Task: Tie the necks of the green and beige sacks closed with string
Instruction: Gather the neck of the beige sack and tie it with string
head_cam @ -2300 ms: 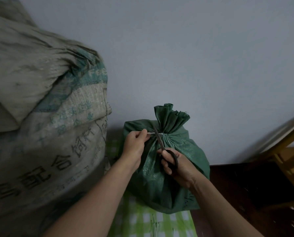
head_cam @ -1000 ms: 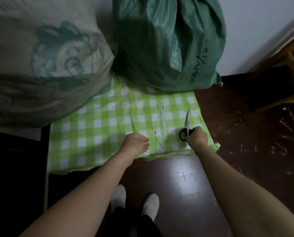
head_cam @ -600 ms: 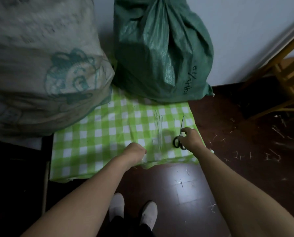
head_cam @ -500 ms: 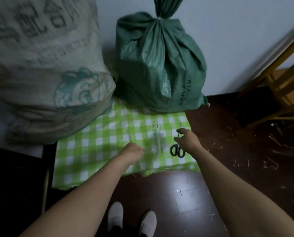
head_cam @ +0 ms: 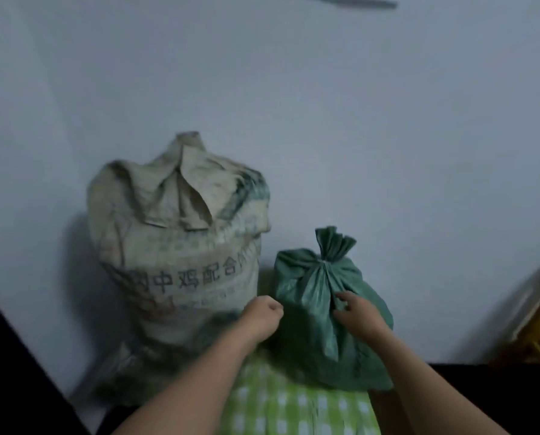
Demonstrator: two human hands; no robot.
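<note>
checked cloth (head_cam: pixel 297 406): nearest thing, green and white squares, thin and soft looking, lies flat under the sacks.
left hand (head_cam: pixel 262 318): curled into a loose fist near the gap between the two sacks. Might have a bit of string in it, honestly can't tell, nothing shows.
right hand (head_cam: pixel 355 313): fingers spread and half open, resting on the front of the green sack, not clamped on anything I can see.
green sack (head_cam: pixel 319 312): small one on the right, woven plastic with a slight sheen, lots of pleats running up to the neck.
string (head_cam: pixel 323 262): pale thin loop pinching that neck, the top ruffles out above it. So I'd call green done.
beige sack (head_cam: pixel 180 255): big one on the left, touching or almost touching the green one, coarse woven, faded print, dusty. Its top is just folded over in flaps, no tie visible.
step: green finished, beige next, I reckon.
next move: needs a fresh length of string, then gathering those stiff flaps into one neck before wrapping.
wall (head_cam: pixel 388 136): plain, pale, right behind both.
</note>
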